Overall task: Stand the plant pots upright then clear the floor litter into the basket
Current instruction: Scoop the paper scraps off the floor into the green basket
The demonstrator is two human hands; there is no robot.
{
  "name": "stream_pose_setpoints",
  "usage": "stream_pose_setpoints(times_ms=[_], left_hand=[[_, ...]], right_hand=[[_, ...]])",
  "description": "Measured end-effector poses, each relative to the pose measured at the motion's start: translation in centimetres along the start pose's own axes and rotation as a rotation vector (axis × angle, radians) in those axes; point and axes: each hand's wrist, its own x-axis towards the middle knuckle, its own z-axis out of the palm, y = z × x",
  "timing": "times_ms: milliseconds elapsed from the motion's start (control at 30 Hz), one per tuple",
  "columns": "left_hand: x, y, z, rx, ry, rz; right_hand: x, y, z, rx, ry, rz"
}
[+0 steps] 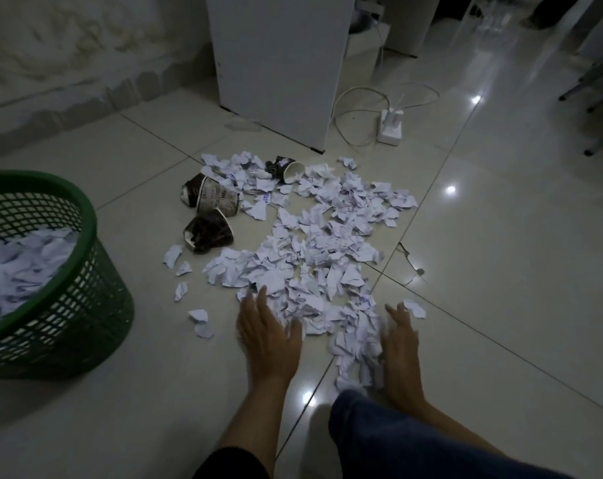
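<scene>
While both hands reach forward, palms down, on the tiled floor (500,271):
Basket (96,305): far left, partly filled with paper.
Cups (217,205): lying tipped beside the litter.
Left hand (269,333): flat, fingers straight, at the litter's (313,243) near left edge.
Right hand (400,344): fingers extended, grasping nothing, against the pile's right side.

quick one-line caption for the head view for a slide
Both hands, left hand and right hand, rake scattered paper scraps together on the tiled floor, green basket already part-filled at left.
</scene>
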Motion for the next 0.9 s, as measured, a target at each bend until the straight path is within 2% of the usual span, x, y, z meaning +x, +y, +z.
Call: stream_pose_setpoints(times_ms=[133,167,233,300,367,467,567,633,733,800,900], left_hand=[[1.5,-2.0,-1.7,0.159,0.193,-0.269],[1.9,-2.6,-2.2,0.18,0.193,-0.331],[2.3,-3.9,-2.8,0.191,0.143,-0.452],[2.2,-4.8,-2.9,0.174,0.091,-0.517],[1.5,-4.8,-2.9,0.161,0.08,-0.465],[-0.6,-3.4,-2.5,0.132,0.042,-0.303],[-4.1,-1.5,-2.1,0.118,-0.121,-0.086],[-6.0,-0.9,-1.5,0.231,-0.236,0.096],[-7.2,-0.7,-0.1,0.414,-0.29,0.39],[-7.0,-0.3,0.7,0.457,-0.302,0.448],[-5.8,0.2,1.4,0.352,-0.279,0.32]], right_hand=[[-1.8,1.2,3.0,-0.189,-0.09,-0.088],[-1.1,0.6,3.4,-0.167,-0.086,-0.115],[0.5,-1.8,3.7,-0.072,-0.08,-0.054],[1.9,-3.7,4.1,0.064,-0.139,-0.025],[2.7,-4.8,4.4,0.181,-0.166,-0.096],[3.5,-4.3,3.6,0.198,-0.074,-0.121],[2.4,-1.4,2.0,-0.07,-0.003,-0.201],[0.8,0.7,1.2,-0.207,0.014,-0.222],[-0.3,-0.3,0.2,0.022,0.013,-0.077],[0.0,-1.4,0.6,0.133,-0.013,-0.01],[0.9,-1.7,2.2,0.162,-0.051,-0.042]])
